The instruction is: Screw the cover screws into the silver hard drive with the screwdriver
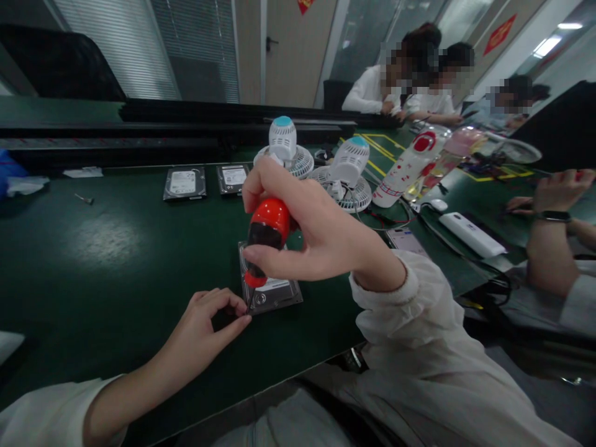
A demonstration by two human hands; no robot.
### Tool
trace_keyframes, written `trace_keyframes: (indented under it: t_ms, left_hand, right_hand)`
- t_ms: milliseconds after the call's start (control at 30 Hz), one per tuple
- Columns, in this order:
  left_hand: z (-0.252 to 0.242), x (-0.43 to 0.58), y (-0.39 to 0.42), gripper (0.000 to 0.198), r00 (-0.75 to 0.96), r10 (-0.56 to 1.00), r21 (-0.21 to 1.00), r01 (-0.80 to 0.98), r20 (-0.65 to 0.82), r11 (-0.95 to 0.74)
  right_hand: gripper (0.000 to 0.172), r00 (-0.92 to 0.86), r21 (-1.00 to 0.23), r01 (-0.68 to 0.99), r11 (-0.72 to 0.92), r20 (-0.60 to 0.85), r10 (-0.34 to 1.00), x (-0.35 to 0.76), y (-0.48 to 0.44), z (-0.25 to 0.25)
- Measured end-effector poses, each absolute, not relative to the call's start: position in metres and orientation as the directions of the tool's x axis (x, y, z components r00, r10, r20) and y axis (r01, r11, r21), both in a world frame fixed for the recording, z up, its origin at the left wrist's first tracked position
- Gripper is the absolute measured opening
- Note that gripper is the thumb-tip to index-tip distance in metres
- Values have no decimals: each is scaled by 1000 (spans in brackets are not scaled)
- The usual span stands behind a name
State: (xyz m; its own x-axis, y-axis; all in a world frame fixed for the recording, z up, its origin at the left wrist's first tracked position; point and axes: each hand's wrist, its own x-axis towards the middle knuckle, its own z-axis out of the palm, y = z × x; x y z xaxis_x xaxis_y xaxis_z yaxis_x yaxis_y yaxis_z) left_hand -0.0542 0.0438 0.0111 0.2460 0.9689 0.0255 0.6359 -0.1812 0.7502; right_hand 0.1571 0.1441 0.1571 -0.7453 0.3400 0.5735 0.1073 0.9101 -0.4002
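My right hand point(321, 230) is wrapped round the red and black handle of a screwdriver point(265, 233). Its thin shaft slants down to the near left corner of a hard drive point(274, 298) lying flat on the green table. At that same corner, the thumb and fingertips of my left hand point(209, 320) are pinched together beside the screwdriver's tip. Whatever sits between those fingertips is too small to make out. Part of the drive's label is hidden behind my right hand.
Two more hard drives, one point(185, 182) at left and one point(233, 179) nearer the middle, lie farther back. White fans point(347, 164), a patterned bottle point(405, 164) and a white power strip point(472, 234) stand to the right. A loose screw-like piece point(84, 198) lies at left. A co-worker's arm point(552, 242) is at far right.
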Motion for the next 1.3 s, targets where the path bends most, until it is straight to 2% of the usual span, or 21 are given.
trace_keyframes:
  t_ms: [133,267,367,500,667,833,933,1033,1200,1300]
  left_hand:
    - [11,-55,43,15,251,967,753,629,42,-196]
    - [11,-55,43,15,251,967,746,635,45,-199]
    - [11,-55,43,15,246,968,743,641,40,-193]
    - [12,-54,43,15,247,968,746,638,37,-192]
    - [13,-54,43,15,241,969,743,641,45,-193]
    - [14,-54,43,13,248,967,736,643,62,-212]
    - [13,-54,43,14,251,967,735,646,53,-207]
    - [13,-54,43,15,250,967,738,645,40,-197]
    - [16,-53,43,15,250,968,739,645,33,-192]
    - [17,-53,44,15,249,968,745,641,30,-188]
  right_hand:
    - [32,-724,-350,158,923,595,349,159,144,159]
    - [22,-806,-420,56,906,516,289,165,143,165]
    - [21,-841,-442,44,896,468,272,167,142,168]
    - [26,-813,-411,93,907,494,307,167,143,167]
    - [23,-854,-428,42,903,453,255,168,144,168]
    - [25,-823,-362,134,922,479,307,168,143,168]
    - [23,-836,-377,117,919,462,296,168,143,169]
    - [28,-847,-392,89,916,453,277,168,143,169]
    - [25,-828,-345,149,927,468,308,168,143,168]
    - [24,-842,-389,113,914,451,296,169,143,169]
